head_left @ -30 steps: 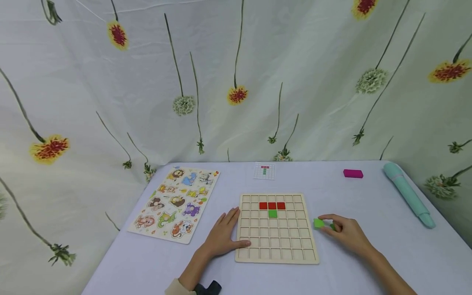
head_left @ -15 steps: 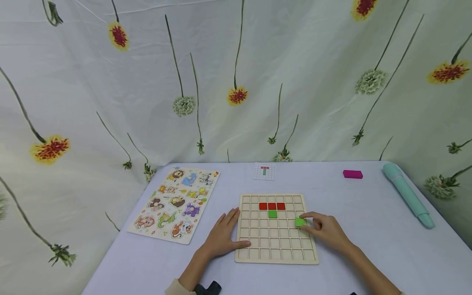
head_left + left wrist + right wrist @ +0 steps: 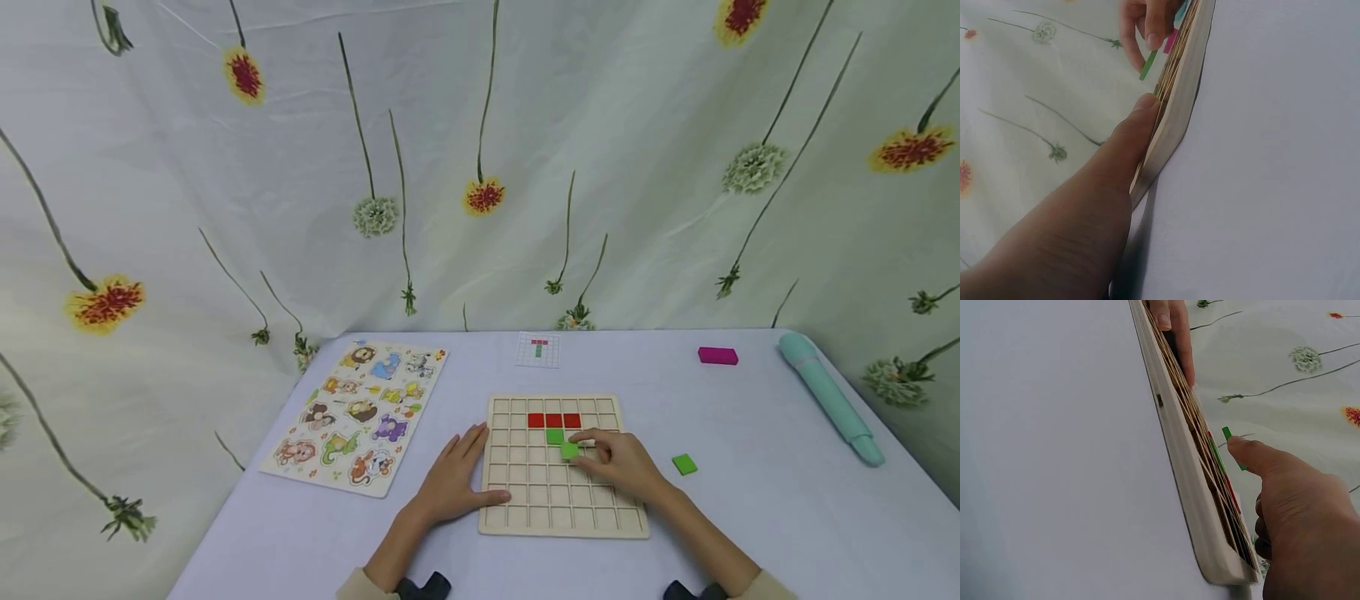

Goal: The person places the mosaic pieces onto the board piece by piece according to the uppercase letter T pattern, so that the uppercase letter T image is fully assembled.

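Observation:
A wooden grid board (image 3: 562,521) lies on the white table. Three red square tiles (image 3: 553,421) sit side by side in one of its upper rows, and a green tile (image 3: 554,436) fills the cell under the middle one. Over the board my right hand (image 3: 618,467) pinches another green tile (image 3: 569,452) between thumb and finger. The right wrist view shows that held tile (image 3: 1227,434) tilted, raised above the board's surface. My left hand (image 3: 455,479) rests along the board's left edge, fingers straight, thumb lying over the rim.
One loose green tile (image 3: 685,464) lies right of the board. Behind it are a pattern card (image 3: 537,349) with a T shape, a magenta block (image 3: 717,356) and a teal cylindrical case (image 3: 832,396). An animal puzzle board (image 3: 352,417) lies at the left.
My right hand has carried the pinched green tile leftward from beside the board to over its middle columns. The loose green tile behind it is now uncovered. My left hand stays in place.

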The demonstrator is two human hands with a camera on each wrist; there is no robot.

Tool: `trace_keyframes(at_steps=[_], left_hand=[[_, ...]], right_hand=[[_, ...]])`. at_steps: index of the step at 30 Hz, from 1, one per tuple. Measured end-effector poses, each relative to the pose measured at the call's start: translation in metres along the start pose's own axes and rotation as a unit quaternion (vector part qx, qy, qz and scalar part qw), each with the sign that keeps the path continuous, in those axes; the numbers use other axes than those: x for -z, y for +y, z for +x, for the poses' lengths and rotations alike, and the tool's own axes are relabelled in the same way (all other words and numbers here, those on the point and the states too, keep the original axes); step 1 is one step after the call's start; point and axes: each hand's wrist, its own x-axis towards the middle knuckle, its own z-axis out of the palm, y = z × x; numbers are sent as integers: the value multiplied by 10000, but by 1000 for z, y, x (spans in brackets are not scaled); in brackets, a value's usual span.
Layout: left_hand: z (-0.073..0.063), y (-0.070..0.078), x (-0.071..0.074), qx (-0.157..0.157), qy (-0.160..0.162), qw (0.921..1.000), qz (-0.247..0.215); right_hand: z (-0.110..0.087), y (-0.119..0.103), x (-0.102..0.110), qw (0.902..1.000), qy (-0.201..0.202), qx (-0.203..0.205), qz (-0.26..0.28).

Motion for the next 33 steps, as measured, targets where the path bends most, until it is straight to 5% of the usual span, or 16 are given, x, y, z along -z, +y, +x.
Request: trace_keyframes(at_steps=[33], left_hand=[[-1, 1, 3, -131, 65, 9999, 43]], right_hand=[[10, -11, -14, 9988, -355, -192, -290]])
